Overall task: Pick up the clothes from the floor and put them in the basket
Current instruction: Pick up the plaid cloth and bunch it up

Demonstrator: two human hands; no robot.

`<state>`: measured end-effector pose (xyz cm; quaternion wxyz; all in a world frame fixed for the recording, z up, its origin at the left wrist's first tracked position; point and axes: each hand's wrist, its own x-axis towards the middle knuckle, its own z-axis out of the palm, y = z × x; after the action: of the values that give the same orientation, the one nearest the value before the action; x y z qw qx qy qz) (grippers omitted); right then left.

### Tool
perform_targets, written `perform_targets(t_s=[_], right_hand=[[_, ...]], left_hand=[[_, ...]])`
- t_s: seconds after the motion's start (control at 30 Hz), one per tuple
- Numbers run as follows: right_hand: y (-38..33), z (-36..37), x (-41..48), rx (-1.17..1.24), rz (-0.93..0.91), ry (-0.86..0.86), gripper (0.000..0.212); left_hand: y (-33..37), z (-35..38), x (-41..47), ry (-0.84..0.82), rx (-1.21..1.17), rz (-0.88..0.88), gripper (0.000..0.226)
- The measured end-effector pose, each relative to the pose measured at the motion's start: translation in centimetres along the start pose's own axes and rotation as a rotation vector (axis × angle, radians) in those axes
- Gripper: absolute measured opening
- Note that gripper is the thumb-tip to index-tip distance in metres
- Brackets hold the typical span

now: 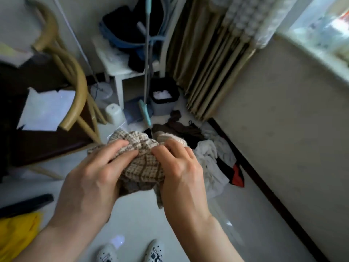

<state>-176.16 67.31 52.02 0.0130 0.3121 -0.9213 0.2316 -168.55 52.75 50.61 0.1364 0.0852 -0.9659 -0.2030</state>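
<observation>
both hands are up in the middle of the view, and between them is a bunched beige-and-brown checked garment [143,161]. the left hand [88,178] grips its left side, thumb lying across the top, fingers curled into the fabric. the right hand [179,173] pinches the right side, thumb and forefinger nipping a fold at the top edge, the other fingers curled over the cloth. the two thumbs sit near each other, a small ridge of fabric between them. a tail of the garment hangs below the heel of the right hand. the whole thing is off the floor, held in the air.

just beyond the right hand, on the pale floor, lies the clothes pile: a white garment [207,157] beside its knuckles, a dark brown garment [181,129] past its fingertips, and a red-and-black piece [237,176] further out to its right by the dark skirting. beyond the fingertips of both hands, a teal broom [145,112] stands by a grey bin [164,97]. out past the left hand is a wooden chair [75,76]. below the left wrist there's a yellow cloth [17,233]. under the forearms, two white patterned shoes [107,254] are on the floor.
</observation>
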Motion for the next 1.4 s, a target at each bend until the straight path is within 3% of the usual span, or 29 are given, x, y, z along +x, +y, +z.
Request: perform_targets(t_s=[0.17, 0.27, 0.47, 0.83, 1.1, 1.4], right_hand=[[-0.1, -9.0, -3.8, -0.086, 0.088, 0.09, 0.037], [0.4, -13.0, -6.5, -0.112, 0.179, 0.156, 0.052], [1.6, -19.5, -13.0, -0.237, 0.397, 0.406, 0.028], [7.5, -28.8, -29.7, -0.48, 0.779, 0.651, 0.017], [15.3, -31.2, -42.8, -0.497, 1.003, 0.614, 0.02], [22.6, -27.5, -53.9, -0.338, 1.256, 0.415, 0.026]], left_hand=[[7.9, -5.0, 0.8, -0.041, -0.02, 0.125, 0.066], [11.9, -6.2, 1.4, -0.05, -0.024, 0.271, 0.06], [20.7, -6.9, 1.6, -0.05, -0.077, 0.567, 0.039], [40.3, -3.2, -4.6, -0.183, -0.171, 0.987, 0.041], [52.3, 5.1, -13.0, -0.368, -0.255, 1.055, 0.03], [58.8, 15.9, -23.3, -0.625, -0.229, 0.989, 0.03]])
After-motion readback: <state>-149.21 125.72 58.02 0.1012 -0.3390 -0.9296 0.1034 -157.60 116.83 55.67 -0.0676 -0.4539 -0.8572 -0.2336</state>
